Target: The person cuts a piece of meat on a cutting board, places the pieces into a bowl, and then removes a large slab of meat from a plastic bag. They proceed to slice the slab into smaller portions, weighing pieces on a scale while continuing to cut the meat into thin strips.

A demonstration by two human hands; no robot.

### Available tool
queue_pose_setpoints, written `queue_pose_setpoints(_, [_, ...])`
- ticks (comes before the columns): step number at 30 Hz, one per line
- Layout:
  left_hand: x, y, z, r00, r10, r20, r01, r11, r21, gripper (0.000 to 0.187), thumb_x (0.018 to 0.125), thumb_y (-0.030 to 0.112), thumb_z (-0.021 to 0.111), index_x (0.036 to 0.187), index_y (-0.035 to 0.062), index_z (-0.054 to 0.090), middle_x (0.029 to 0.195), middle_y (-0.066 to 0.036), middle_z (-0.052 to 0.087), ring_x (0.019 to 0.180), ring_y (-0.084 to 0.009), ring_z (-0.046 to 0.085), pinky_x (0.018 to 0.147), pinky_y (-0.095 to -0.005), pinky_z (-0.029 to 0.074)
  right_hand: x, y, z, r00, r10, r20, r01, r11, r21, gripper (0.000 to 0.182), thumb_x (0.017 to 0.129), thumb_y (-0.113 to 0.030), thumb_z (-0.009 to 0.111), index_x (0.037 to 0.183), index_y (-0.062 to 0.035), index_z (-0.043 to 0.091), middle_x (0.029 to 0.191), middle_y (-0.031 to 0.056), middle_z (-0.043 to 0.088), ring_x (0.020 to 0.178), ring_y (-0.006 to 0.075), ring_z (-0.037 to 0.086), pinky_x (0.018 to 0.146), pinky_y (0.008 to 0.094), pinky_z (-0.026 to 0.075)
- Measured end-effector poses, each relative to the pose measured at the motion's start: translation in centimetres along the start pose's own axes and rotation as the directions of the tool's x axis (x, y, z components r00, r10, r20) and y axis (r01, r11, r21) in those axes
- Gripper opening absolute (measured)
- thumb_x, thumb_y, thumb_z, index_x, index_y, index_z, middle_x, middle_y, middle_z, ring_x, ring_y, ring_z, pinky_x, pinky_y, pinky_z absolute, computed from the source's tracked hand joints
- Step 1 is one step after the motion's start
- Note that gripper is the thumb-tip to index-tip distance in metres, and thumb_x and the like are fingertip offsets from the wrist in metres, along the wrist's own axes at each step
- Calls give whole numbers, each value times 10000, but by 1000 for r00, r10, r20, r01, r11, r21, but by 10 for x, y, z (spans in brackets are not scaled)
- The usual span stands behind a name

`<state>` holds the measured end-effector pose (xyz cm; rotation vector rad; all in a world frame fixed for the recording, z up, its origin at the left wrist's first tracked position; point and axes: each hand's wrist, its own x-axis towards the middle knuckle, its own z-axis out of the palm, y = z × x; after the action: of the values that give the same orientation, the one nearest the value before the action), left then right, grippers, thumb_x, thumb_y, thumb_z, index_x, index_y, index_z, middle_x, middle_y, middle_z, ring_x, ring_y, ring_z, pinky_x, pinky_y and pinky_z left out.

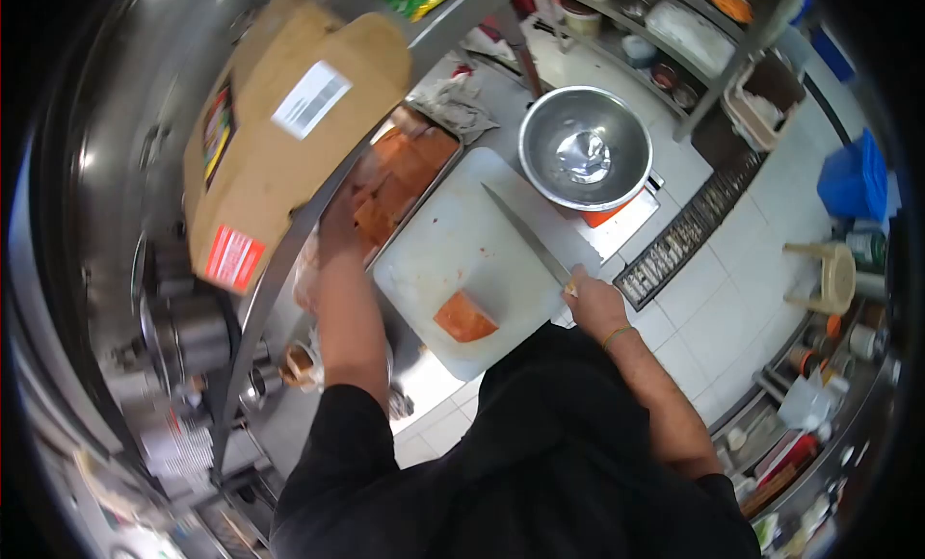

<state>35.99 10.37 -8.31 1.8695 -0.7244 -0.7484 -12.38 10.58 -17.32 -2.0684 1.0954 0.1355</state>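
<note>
My right hand [596, 306] is wrapped round the handle of a long knife [525, 231], whose blade lies over the right edge of the white cutting board [443, 236]. One orange-pink block [465, 318] rests near the board's lower end. Left of the board, a metal tray [420, 204] holds several orange-pink pieces [412, 161]. My left hand [337, 222] is at the tray's left side, blurred and partly in shadow, so its fingers cannot be made out.
A steel bowl [585, 147] stands right of the board's far end. Above the tray, a cardboard box [279, 125] overhangs from a shelf. A floor drain grate [689, 231], a stool [821, 278] and a blue bin [854, 178] are to the right.
</note>
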Motion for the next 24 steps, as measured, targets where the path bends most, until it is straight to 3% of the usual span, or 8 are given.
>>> queue_pose_setpoints(1, [35, -8, -10, 992, 98, 78, -98, 995, -5, 551, 1069, 389, 567, 576, 170, 452, 493, 21, 389, 410, -127, 368, 423, -278, 277, -1, 1, 2, 1000, -4, -23, 4, 1000, 10, 334, 973, -262, 707, 1141, -47, 515, 859, 225, 737, 832, 438, 732, 719, 540, 581])
queue_pose_setpoints(3, [75, 0, -13, 894, 147, 423, -56, 974, -221, 462, 1080, 382, 560, 666, 180, 519, 522, 24, 396, 415, -126, 360, 408, -293, 263, -3, 1, 8, 998, -12, -61, 13, 999, 30, 328, 970, -261, 709, 1137, -55, 516, 837, 216, 731, 816, 427, 733, 697, 533, 579])
queue_pose_setpoints(6, [150, -36, -6, 967, -206, 152, 226, 966, -128, 402, 1086, 446, 544, 771, 196, 548, 536, 36, 391, 414, -111, 359, 401, -284, 274, -4, -2, 8, 997, 26, -70, -24, 999, 25, 323, 971, -262, 707, 1128, -55, 515, 814, 202, 722, 803, 413, 732, 680, 527, 574])
queue_pose_setpoints(8, [185, -54, -2, 945, -246, 218, 260, 965, -41, 401, 1080, 494, 528, 794, 214, 550, 557, 46, 414, 394, -109, 346, 377, -294, 273, -5, -6, 6, 995, 51, -91, -45, 997, 57, 321, 972, -261, 707, 1123, -53, 513, 807, 196, 720, 798, 407, 732, 676, 527, 572])
queue_pose_setpoints(9, [203, -59, -19, 841, -177, 512, 231, 972, -42, 401, 1071, 513, 529, 799, 220, 555, 566, 47, 425, 384, -114, 342, 366, -305, 274, -6, -7, 6, 993, 57, -101, -51, 997, 66, 320, 973, -260, 706, 1121, -53, 513, 804, 193, 718, 796, 404, 732, 674, 527, 570])
queue_pose_setpoints(11, [222, -67, -18, 873, -411, 263, 410, 910, 64, 505, 958, 669, 600, 863, 173, 616, 658, 5, 544, 466, -135, 470, 421, -343, 370, -6, -7, 8, 992, 83, -97, -77, 995, 68, 318, 973, -259, 706, 1116, -52, 512, 799, 193, 717, 795, 401, 732, 670, 526, 568])
queue_pose_setpoints(15, [204, -53, 2, 953, -274, -131, 299, 921, 251, 713, 846, 717, 698, 1150, 72, 717, 983, -99, 693, 820, -174, 646, 679, -363, 517, -5, -12, 4, 991, 111, -74, -106, 991, 80, 314, 977, -260, 705, 1116, -54, 514, 784, 196, 713, 777, 404, 728, 668, 524, 566])
queue_pose_setpoints(24, [210, -40, 11, 893, -414, -175, 446, 863, 237, 874, 784, 705, 763, 1293, 14, 603, 1194, -133, 646, 996, -212, 650, 833, -409, 543, -2, -13, 2, 990, 135, -47, -130, 987, 95, 311, 974, -265, 713, 1107, -55, 527, 765, 206, 709, 762, 412, 726, 671, 528, 565])
